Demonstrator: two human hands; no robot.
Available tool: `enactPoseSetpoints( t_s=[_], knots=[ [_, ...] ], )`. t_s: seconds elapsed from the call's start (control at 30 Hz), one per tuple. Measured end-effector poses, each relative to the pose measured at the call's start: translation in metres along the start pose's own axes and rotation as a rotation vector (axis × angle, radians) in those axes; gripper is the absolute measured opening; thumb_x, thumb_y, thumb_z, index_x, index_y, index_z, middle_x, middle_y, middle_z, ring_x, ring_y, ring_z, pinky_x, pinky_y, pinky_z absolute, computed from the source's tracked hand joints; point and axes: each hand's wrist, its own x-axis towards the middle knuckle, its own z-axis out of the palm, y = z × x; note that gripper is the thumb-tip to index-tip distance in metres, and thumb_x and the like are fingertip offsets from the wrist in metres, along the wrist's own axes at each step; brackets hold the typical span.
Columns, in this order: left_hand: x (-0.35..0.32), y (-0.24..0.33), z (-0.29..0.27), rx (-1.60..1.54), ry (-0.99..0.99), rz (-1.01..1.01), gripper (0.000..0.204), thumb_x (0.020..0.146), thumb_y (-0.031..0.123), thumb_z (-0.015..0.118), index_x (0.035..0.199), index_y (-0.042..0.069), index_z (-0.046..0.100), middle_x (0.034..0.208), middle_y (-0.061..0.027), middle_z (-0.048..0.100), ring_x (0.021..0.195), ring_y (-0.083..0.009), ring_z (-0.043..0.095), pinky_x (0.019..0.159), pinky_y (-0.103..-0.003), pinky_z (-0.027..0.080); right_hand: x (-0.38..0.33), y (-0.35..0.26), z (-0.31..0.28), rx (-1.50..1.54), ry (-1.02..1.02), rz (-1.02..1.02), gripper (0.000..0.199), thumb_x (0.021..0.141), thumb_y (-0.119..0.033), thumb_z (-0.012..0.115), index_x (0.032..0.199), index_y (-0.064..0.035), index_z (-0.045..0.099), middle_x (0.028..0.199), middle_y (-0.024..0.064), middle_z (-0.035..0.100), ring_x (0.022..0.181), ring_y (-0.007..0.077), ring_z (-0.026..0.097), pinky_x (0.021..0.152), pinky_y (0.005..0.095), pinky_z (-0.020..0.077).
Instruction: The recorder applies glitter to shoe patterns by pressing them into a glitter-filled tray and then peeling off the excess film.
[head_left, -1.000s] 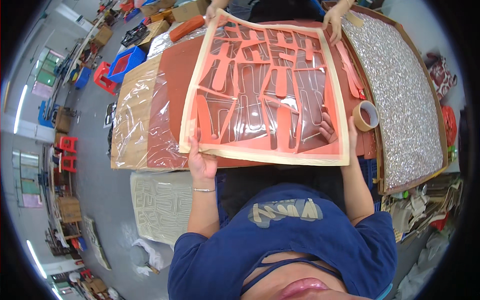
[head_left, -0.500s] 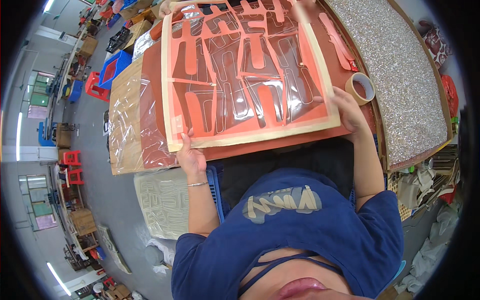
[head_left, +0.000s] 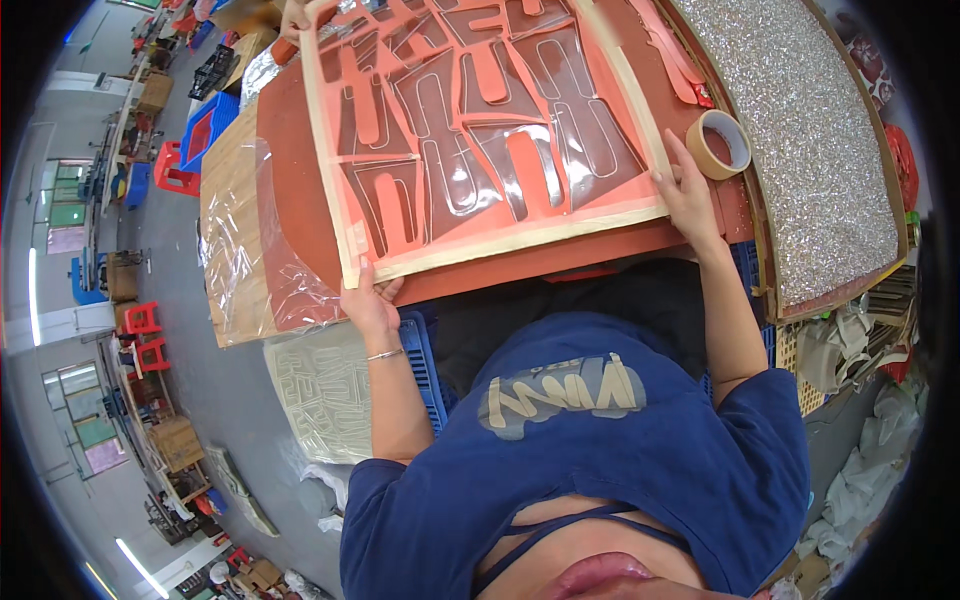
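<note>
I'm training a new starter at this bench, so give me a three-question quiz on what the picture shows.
1. True or false: the left hand grips the near corner of the taped template sheet.
2. What lies just beyond the right hand? A) a roll of tape B) scissors C) a marker pen
3. Fill in: the board to the right of the sheet has a ______ surface.

Key: 1 true. 2 A, the roll of tape. 3 glittery, silver.
</note>
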Motion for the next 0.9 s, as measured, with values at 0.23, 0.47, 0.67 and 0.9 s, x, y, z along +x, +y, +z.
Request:
enactPoseSetpoints(
  t_s=[0.23,0.47,0.67,0.9],
  knots=[
    [-0.001,0.030,-0.005,-0.253,-0.039,-0.107,0.026,0.093,0.013,0.058,0.114,0.000,0.052,0.090,-0.0125,0.066,0.068,-0.0206,0.068,0.052,-0.032,0.061,-0.005,-0.025,-0.001,0.380,0.043,0.068,0.039,0.094,-0.005,0.053,0.132,0.0022,0.048,0.105,0.0050,0.064,0.090,0.0083,0.058,0.081,0.0227,0.0468],
    [-0.012,0.019,-0.001,0.101,-0.020,0.010,0.024,0.094,0.018,0.058,0.106,-0.002,0.052,0.082,-0.0129,0.066,0.061,-0.0197,0.067,0.049,-0.029,0.059,-0.013,-0.003,0.008,0.060,0.118,-0.013,0.028,0.092,-0.009,0.058,0.118,0.0023,0.061,0.093,0.0030,0.064,0.084,0.0059,0.055,0.078,0.0215,0.0454],
    [-0.008,0.019,-0.001,0.244,-0.012,0.015,0.024,0.094,0.019,0.057,0.103,-0.002,0.052,0.079,-0.0136,0.065,0.056,-0.0195,0.065,0.046,-0.027,0.057,-0.022,-0.003,0.005,-0.147,0.090,-0.002,0.026,0.093,-0.008,0.056,0.117,-0.0003,0.062,0.094,0.0047,0.064,0.067,0.0059,0.055,0.059,0.0193,0.0456],
    [-0.012,0.015,-0.007,0.287,-0.058,0.048,0.023,0.096,0.017,0.054,0.107,-0.003,0.052,0.081,-0.0143,0.066,0.058,-0.0183,0.066,0.047,-0.026,0.058,-0.021,-0.009,0.007,-0.032,0.112,0.043,0.024,0.093,-0.006,0.055,0.115,-0.0005,0.063,0.089,0.0017,0.058,0.053,0.0018,0.045,0.041,0.0175,0.0355]
  ],
)
